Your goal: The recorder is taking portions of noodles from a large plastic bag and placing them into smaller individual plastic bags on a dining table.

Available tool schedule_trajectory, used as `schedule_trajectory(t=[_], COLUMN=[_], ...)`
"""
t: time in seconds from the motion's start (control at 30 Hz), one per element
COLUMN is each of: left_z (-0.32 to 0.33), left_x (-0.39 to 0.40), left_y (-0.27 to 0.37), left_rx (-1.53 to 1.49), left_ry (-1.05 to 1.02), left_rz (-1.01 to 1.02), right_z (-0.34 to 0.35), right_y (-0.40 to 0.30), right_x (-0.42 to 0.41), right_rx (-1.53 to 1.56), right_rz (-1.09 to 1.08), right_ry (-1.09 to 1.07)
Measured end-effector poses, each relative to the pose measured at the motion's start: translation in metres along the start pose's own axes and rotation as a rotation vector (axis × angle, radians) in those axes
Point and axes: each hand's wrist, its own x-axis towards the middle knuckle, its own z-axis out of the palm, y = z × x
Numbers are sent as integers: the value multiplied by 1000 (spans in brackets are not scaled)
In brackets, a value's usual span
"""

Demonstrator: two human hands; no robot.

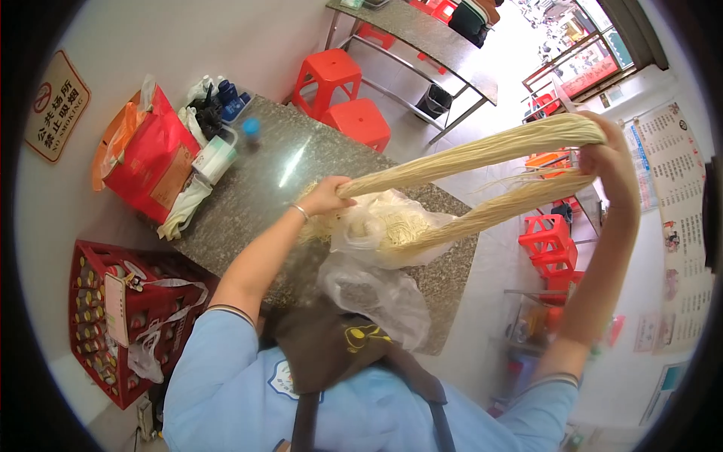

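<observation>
A long hank of pale yellow noodles [474, 152] stretches across the view above the table. My left hand [325, 198] grips its near end, low over the tabletop. Raised at the right, my right hand [610, 155] holds the hank where it folds over, and the second length slopes back down towards the table. Beneath it lies a translucent plastic bag [361, 240] with more noodles [404, 226] inside. Some loose noodles [316, 226] rest on the stone tabletop beside my left forearm, partly hidden by it.
The speckled stone table [226, 226] bears an empty-looking clear bag [384, 299], a red paper bag [152, 158] and a blue-capped bottle [251, 130]. A red bottle crate [164, 316] stands at the left. Red plastic stools [358, 121] stand past the table's far edge.
</observation>
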Motion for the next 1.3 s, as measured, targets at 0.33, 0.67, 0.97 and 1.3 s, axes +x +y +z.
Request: schedule_trajectory(t=[0.33,0.67,0.97,1.3], left_z=[-72,-43,1,-7], left_x=[2,32,43,12], left_y=[52,194,181,180], left_rx=[-373,-47,-29,-445], left_ry=[202,-135,-143,-291], left_rz=[-165,-110,194,214], right_z=[15,189,219,135], right_y=[108,254,116,15], right_x=[2,-5,-5,5], right_rx=[-25,-263,423,-97], right_rz=[193,371,-99,-271], right_ry=[145,-342,-139,-127])
